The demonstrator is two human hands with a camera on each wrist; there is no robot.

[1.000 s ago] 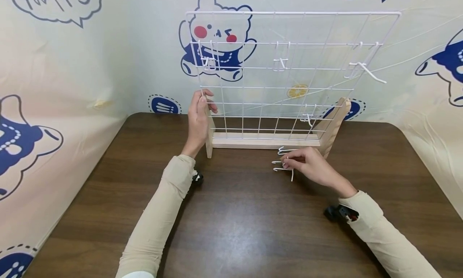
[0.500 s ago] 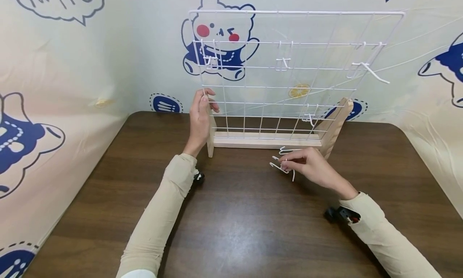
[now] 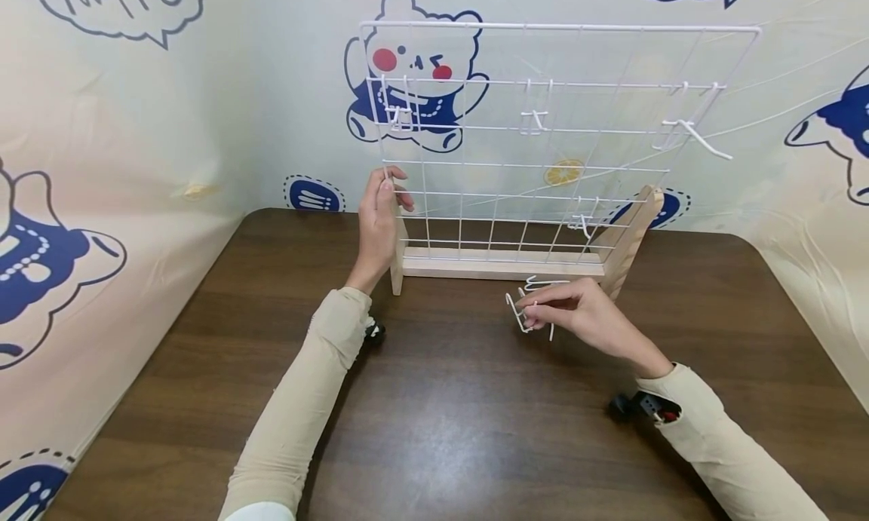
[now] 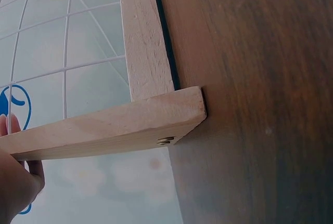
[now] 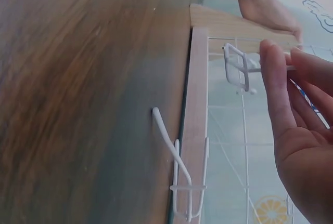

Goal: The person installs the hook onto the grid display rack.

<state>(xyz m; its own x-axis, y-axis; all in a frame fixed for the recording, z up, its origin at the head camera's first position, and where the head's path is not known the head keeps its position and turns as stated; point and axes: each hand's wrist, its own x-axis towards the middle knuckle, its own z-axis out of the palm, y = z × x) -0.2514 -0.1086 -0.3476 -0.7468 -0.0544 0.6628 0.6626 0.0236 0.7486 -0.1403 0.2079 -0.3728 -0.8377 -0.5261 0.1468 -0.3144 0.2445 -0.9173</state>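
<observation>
Your two hands are well apart. Your left hand [image 3: 379,227] is clasped round the left edge of the rack, at the wooden upright [image 4: 104,128] and the outer wire. Your right hand [image 3: 577,310] pinches a white wire hook [image 5: 245,72] by its arm between thumb and fingertips, right of the desk's middle and just in front of the rack. Beside that hand, a loose hook [image 5: 188,187] lies on the desk [image 3: 434,430] against the rack's base, its arm slanting toward the near edge. Behind, the wooden stand [image 3: 502,268] sits toward the desk's far edge, between the far corners, bearing a tilted white wire grid [image 3: 526,166]. Three hooks hang in a row high on it, and a fourth hangs low near its right side. Past the far edge you have a backdrop cloth [image 3: 271,114] with a cartoon bear.
</observation>
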